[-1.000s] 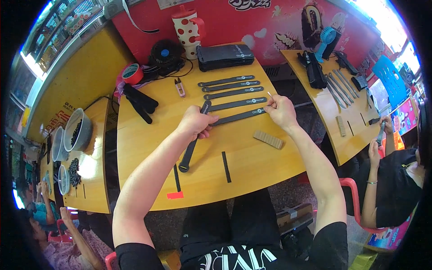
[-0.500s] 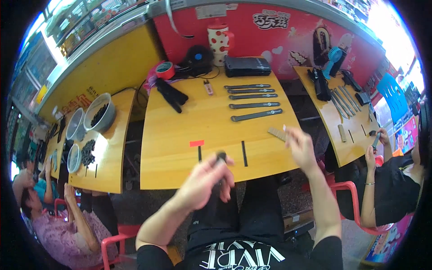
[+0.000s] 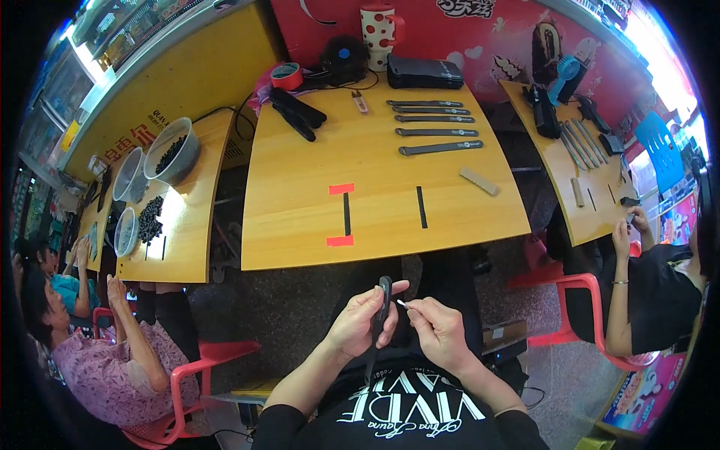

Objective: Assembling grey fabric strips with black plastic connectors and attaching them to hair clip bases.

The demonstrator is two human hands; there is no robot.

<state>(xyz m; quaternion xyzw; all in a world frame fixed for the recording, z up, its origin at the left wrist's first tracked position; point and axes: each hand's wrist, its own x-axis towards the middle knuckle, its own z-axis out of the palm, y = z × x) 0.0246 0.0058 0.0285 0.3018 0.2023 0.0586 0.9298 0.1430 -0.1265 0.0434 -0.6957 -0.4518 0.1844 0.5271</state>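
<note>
Over my lap, beyond the near table edge, my left hand [image 3: 355, 321] is closed round a dark strap [image 3: 385, 291]. The strap stands roughly upright, its lower end hanging toward my shirt. Close beside it, my right hand [image 3: 441, 330] pinches a small thin piece with a white tip [image 3: 402, 304], which points at the strap. Whether the tip touches the strap I cannot tell. Several similar dark grey straps [image 3: 439, 148] lie in a row on the wooden table [image 3: 300, 217]. A tan ridged strip [image 3: 479, 181] rests to the right, nearer me.
Red tape pieces [image 3: 340, 241] and black strips mark the table's near part. At the back are black gloves [image 3: 296, 112], a tape roll [image 3: 286, 75], a black case [image 3: 424, 73] and a spotted mug [image 3: 379, 34]. People sit at side tables; plastic tubs [image 3: 176, 154] stand left.
My right hand has left the tan strip and come in beside my left. Both hands are now lower, over my lap, and the view has shifted. The tan strip lies at a different angle.
</note>
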